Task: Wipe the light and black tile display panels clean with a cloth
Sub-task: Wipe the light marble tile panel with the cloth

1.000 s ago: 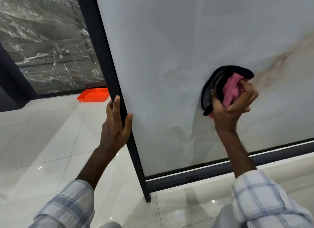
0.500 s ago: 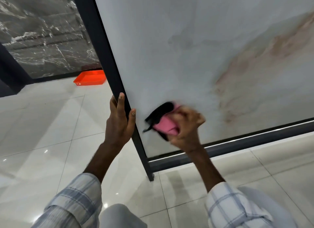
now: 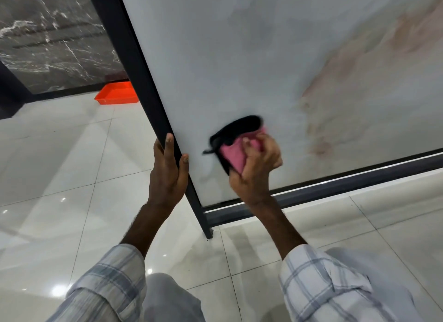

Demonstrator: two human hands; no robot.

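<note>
The right hand (image 3: 256, 168) is blurry, so its fingers are hard to tell apart. Its grip is closed around the cloth (image 3: 233, 151), which is pink with a black edge. Part of the cloth is tucked under the hand. The cloth is pressed on the light panel (image 3: 263, 58), low down near the panel's 7 o'clock corner. The panel is cut off at 12 o'clock and at 3 o'clock, so I cannot see all of it.

The left hand (image 3: 167, 175) has its grip wrapped round the black frame (image 3: 143, 81) at the panel's side, just beside the cloth at 9 o'clock. Far off at 10 o'clock, an orange tray (image 3: 117, 95) lies on the floor (image 3: 60, 165), partly hidden behind the frame. At 11 o'clock stands the black tile panel (image 3: 48, 34), also cut off at the edge.

The floor is made of big, shiny white tiles with thin lines between them and bright spots of light. The light panel is smooth and pale grey, with smudgy pink-brown marks at 2 o'clock. The black tile panel looks like dark stone with thin white streaks. The frame is made of straight black bars, and its corner foot stands on the floor. Both sleeves (image 3: 323, 285) are checked, pale blue and white.
</note>
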